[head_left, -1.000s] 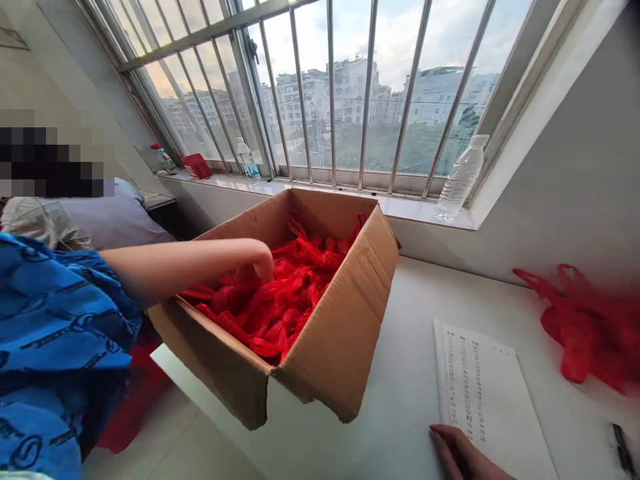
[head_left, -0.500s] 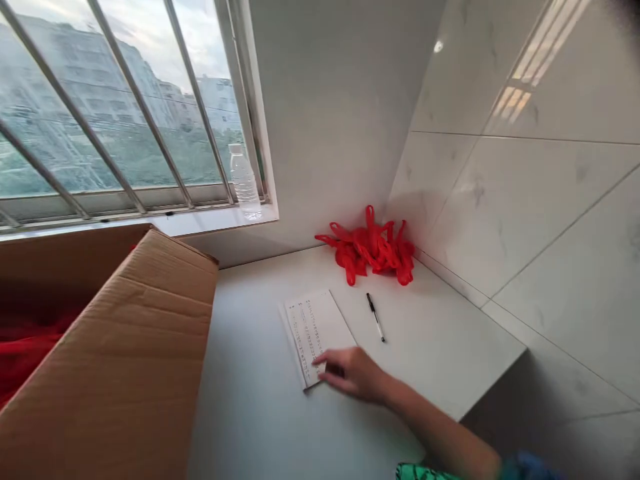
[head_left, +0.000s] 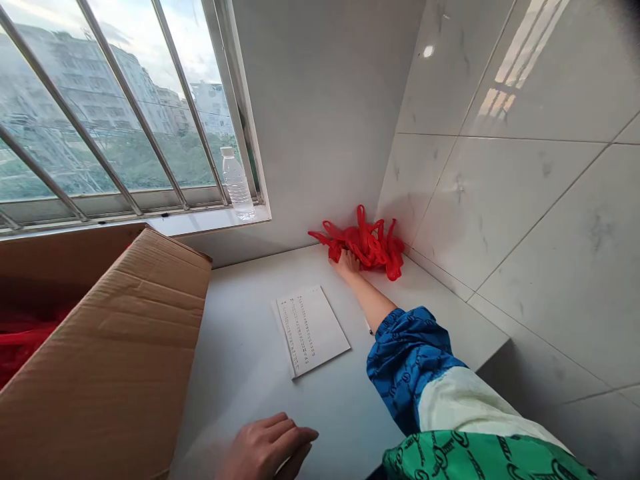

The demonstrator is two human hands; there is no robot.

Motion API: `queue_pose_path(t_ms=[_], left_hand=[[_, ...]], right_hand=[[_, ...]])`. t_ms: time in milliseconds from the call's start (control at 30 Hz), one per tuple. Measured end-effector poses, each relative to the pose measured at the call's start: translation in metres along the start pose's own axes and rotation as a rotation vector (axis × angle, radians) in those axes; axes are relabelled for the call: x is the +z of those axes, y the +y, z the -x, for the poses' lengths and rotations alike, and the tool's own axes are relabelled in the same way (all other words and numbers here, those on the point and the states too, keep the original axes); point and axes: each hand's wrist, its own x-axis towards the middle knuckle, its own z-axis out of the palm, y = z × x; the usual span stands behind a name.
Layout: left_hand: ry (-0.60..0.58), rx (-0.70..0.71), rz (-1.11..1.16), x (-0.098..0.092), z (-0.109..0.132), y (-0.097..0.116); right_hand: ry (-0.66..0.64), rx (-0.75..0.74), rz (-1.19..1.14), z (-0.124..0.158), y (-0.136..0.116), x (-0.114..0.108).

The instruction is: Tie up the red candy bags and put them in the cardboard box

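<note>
My right hand (head_left: 346,265) is at the left side of a heap of red plastic bags (head_left: 373,245) against the wall. Its fingers are bent into the thin red plastic and grip a bag; the fingertips are partly hidden. At the bottom of the view, my left hand (head_left: 273,448) hovers over the white table, loosely bent, with nothing seen in it. Between the hands lies a notebook (head_left: 313,330) with handwritten lines. A pen (head_left: 369,327) shows only a short bit beside my right forearm, which covers the rest.
A large open cardboard box (head_left: 125,360) with red material (head_left: 30,343) inside stands on the left. A clear bottle (head_left: 237,183) is on the sill of the barred window. Tiled wall (head_left: 540,220) borders the table (head_left: 240,333) on the right.
My right hand has gone from the notebook up to the red bags, and its fingers are now in them. My left hand has come into view at the bottom. My right sleeve now hides most of the pen.
</note>
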Motion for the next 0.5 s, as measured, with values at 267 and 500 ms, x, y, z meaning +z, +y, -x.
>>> queue_pose_path(t_ms=[267,500], left_hand=[[-0.05,-0.158,0.199,0.008,0.002,-0.024],[0.216,-0.475,0.731,-0.016,-0.036,-0.055]], right_hand=[[-0.057,-0.102,-0.189,-0.006,0.005,-0.018],[-0.267,-0.479,-0.47,0.034,-0.006,-0.024]])
